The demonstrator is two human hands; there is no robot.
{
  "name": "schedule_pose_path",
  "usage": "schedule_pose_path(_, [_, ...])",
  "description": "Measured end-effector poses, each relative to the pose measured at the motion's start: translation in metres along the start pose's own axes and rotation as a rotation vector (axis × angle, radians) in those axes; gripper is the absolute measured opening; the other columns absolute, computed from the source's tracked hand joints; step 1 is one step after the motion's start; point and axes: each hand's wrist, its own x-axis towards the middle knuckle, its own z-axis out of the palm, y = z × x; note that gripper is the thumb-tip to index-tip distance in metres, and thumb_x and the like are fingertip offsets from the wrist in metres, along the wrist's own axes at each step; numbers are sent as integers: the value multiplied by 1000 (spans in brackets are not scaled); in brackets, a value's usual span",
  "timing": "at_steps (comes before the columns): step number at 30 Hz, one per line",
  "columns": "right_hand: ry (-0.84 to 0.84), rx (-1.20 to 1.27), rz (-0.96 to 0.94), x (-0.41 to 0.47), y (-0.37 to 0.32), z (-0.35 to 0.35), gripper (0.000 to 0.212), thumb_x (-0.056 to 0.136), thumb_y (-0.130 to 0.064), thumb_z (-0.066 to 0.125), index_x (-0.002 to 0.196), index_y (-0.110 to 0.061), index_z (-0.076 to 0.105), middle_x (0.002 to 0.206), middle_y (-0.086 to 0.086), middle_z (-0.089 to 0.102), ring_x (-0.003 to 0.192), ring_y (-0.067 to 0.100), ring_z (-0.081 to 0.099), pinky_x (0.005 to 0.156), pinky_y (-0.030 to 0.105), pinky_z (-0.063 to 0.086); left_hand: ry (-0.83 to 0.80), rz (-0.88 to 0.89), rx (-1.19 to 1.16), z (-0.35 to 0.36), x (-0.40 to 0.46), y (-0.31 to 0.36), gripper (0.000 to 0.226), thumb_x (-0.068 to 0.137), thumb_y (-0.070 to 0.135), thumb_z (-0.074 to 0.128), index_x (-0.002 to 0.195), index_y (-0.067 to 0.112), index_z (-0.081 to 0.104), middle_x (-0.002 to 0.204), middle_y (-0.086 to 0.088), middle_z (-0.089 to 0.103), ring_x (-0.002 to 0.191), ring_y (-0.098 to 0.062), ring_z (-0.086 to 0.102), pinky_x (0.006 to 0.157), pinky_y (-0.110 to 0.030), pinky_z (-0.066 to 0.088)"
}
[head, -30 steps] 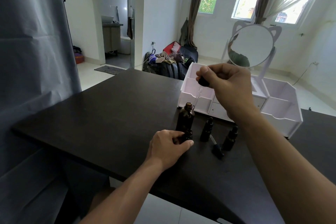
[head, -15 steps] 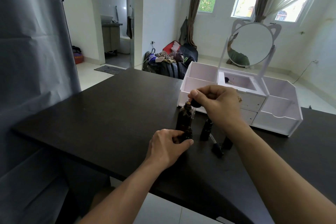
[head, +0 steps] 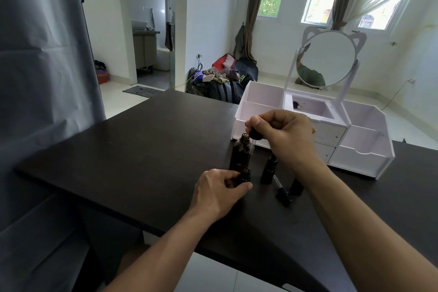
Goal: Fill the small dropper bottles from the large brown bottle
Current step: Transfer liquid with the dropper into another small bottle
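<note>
The large brown bottle (head: 239,155) stands uncapped on the dark table (head: 142,149). My right hand (head: 288,136) pinches the black bulb of a dropper (head: 254,135), whose glass tube runs down just right of the big bottle's neck. Its tip points at a small dark dropper bottle (head: 245,175), which my left hand (head: 216,193) grips on the table in front of the big bottle. Two more small capped bottles (head: 269,169) (head: 296,187) stand to the right, the far one partly hidden by my right forearm. A loose dropper cap (head: 282,193) lies between them.
A white organizer (head: 360,161) with drawers and a cat-ear mirror (head: 327,59) stands right behind the bottles. A grey curtain (head: 40,78) hangs at the left. The table's front edge runs just below my left wrist.
My right hand has come down from above the organizer with the dropper, bringing its tube beside the big bottle and over the small bottle. My left hand has stayed on that bottle.
</note>
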Motion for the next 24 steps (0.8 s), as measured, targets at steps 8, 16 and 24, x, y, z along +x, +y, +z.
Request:
schedule_pose_path(8, [66, 50, 4, 8, -12, -9, 11, 87, -18, 71, 88, -7, 75, 80, 11, 76, 77, 24, 74, 81, 40, 61, 9, 11, -24, 0, -1, -2, 30, 76, 53, 73, 100, 34, 75, 69, 13, 65, 70, -3, 63, 70, -27, 53])
schedule_pose_path(16, [214, 96, -82, 33, -25, -7, 6, 89, -20, 71, 88, -14, 73, 79, 4, 76, 76, 19, 74, 81, 43, 61, 17, 19, -48, 0, -1, -2, 25, 76, 51, 74, 89, 30, 77, 68, 7, 66, 69, -7, 64, 70, -30, 55])
schedule_pose_path(24, [157, 10, -17, 35, -4, 10, 6, 91, -19, 68, 89, -16, 73, 80, 4, 75, 76, 18, 74, 81, 38, 61, 11, -7, -35, 0, -1, 2, 31, 77, 52, 73, 102, 33, 74, 72, 12, 65, 73, -3, 62, 70, -24, 52])
